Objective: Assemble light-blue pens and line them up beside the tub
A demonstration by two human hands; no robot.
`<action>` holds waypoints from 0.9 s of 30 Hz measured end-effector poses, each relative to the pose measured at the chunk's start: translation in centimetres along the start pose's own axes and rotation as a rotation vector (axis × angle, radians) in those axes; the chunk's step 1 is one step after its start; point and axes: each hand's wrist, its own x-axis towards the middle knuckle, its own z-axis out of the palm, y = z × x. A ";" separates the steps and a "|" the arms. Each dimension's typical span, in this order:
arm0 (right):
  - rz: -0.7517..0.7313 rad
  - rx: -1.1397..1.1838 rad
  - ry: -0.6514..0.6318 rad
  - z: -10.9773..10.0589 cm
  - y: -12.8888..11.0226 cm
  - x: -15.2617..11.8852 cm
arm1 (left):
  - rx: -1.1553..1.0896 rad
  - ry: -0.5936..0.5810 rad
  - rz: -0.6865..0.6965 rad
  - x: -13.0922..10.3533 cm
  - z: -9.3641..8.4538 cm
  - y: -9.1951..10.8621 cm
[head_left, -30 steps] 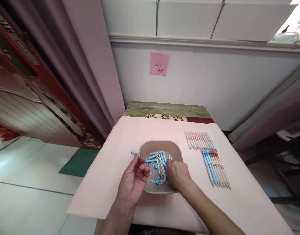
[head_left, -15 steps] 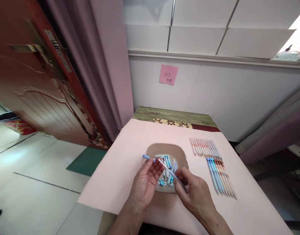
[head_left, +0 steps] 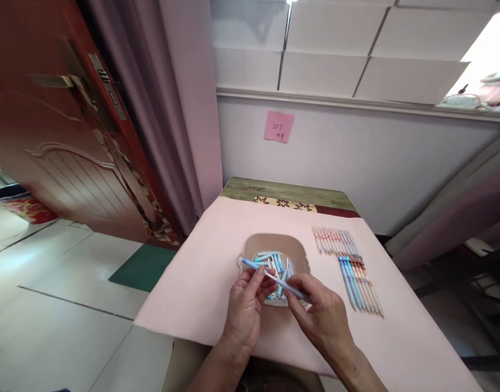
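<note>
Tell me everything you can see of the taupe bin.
The bin is open-topped and round-cornered, with a pale rim and plastic-looking walls. It stands upright on the pink cover, left of the lined-up pens. Blue and white pen parts lie jumbled inside. The left hand and right hand partly hide it; any contact is unclear.

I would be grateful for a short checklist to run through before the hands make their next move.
1. Blue tube held: ok, in the left hand.
2. Pale barrel held: ok, in the right hand.
3. White rod roughly in line with the tube: ok.
4. Tube and barrel closed together: not ok, rod shows between them.
5. Rod's depth inside the tube: cannot tell.
6. Pen rows apart from both hands: ok, lying to the right.
</note>
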 end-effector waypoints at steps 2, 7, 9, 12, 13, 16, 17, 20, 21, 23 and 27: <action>-0.036 0.007 0.061 0.0 -0.1 -0.1 | -0.012 -0.012 -0.019 -0.2 0.0 -0.2; -0.108 0.042 0.136 0.3 -0.6 -0.5 | -0.027 -0.008 -0.012 -0.7 0.2 -0.1; -0.123 0.055 0.146 0.4 -0.9 -0.6 | -0.032 -0.023 -0.008 -0.8 0.2 -0.2; -0.135 0.048 0.160 0.7 -1.1 -0.6 | -0.041 -0.051 0.000 -1.1 0.1 -0.6; -0.139 0.042 0.163 0.8 -1.1 -0.6 | -0.041 -0.055 0.002 -1.1 0.1 -0.7; -0.143 0.039 0.167 0.9 -1.0 -0.7 | -0.037 -0.058 -0.002 -1.4 0.2 -0.8; -0.145 0.040 0.168 0.9 -1.0 -0.7 | -0.034 -0.056 -0.001 -1.4 0.2 -0.9; -0.141 0.030 0.172 1.0 -0.8 -0.8 | -0.021 -0.051 0.015 -1.7 0.4 -0.8; -0.136 0.026 0.171 0.9 -0.8 -0.8 | -0.015 -0.052 0.022 -1.7 0.5 -0.8; -0.125 0.024 0.170 0.9 -0.7 -0.9 | -0.008 -0.050 0.037 -1.8 0.5 -0.6; -0.106 0.033 0.176 0.7 -0.4 -0.9 | -0.021 -0.013 0.057 -1.6 0.4 -0.1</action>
